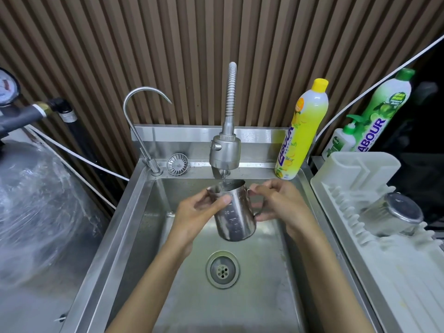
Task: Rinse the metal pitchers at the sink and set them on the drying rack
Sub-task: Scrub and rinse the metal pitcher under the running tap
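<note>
While a thin stream from the faucet head (225, 152) falls into its open mouth, the metal pitcher (235, 216) hangs over the sink (264, 296) basin, its long axis near upright and its mouth tipped away toward the tap. The left hand (195, 213) wraps fingers and thumb round the body, and the right hand (278, 205) curls round the handle side; how much water is inside cannot be seen. The drying rack (348, 169) lies to the right, nearer the right hand, bearing a second pitcher (394, 215) base-up.

A pitcher (234, 212) is over the sink (240, 313), under the tap (224, 152). Right of the sink, the drying rack (355, 169) carries a second pitcher (394, 213).
</note>
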The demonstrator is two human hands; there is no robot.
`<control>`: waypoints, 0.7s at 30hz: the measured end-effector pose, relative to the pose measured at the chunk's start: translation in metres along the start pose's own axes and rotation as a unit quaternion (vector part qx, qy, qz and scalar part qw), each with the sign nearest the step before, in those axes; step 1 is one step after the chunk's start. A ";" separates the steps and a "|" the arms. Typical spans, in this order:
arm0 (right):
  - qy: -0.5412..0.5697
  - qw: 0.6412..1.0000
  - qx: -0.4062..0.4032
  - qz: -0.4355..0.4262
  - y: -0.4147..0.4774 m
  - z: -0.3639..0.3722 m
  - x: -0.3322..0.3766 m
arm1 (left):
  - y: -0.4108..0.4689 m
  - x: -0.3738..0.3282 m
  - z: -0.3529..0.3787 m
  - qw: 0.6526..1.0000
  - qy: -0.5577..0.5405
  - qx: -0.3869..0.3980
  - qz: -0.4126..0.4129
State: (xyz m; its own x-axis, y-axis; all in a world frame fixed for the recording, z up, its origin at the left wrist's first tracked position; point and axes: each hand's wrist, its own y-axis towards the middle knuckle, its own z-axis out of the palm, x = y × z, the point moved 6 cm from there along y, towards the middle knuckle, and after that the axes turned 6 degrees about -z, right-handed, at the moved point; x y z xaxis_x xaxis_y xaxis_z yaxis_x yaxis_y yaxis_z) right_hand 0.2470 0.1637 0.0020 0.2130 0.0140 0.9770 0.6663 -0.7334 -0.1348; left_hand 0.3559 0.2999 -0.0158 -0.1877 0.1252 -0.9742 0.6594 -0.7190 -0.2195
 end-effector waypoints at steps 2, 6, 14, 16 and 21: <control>-0.095 0.994 -0.039 -0.048 -0.003 -0.006 0.013 | 0.005 0.008 0.006 0.995 -0.076 0.056 -0.027; -0.187 0.966 -0.104 -0.146 -0.011 -0.009 0.035 | 0.018 0.011 0.017 0.982 -0.148 0.112 -0.029; 0.206 0.968 0.018 -0.142 0.021 0.008 0.015 | 0.027 -0.022 0.008 0.988 -0.087 -0.038 0.123; 0.341 0.932 0.073 -0.102 0.028 0.020 0.004 | 0.022 -0.033 0.002 0.981 -0.028 -0.073 0.175; 0.505 0.856 0.113 -0.001 0.020 0.052 -0.026 | 0.004 -0.046 -0.010 0.954 0.133 -0.135 0.233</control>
State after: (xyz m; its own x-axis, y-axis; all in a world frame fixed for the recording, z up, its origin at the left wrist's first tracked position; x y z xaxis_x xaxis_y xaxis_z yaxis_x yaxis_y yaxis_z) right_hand 0.2921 0.1841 -0.0352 -0.4382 -0.6631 0.6068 0.8116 -0.5821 -0.0501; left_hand 0.3747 0.2978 0.0274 0.3389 0.0298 -0.9403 0.7964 -0.5412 0.2699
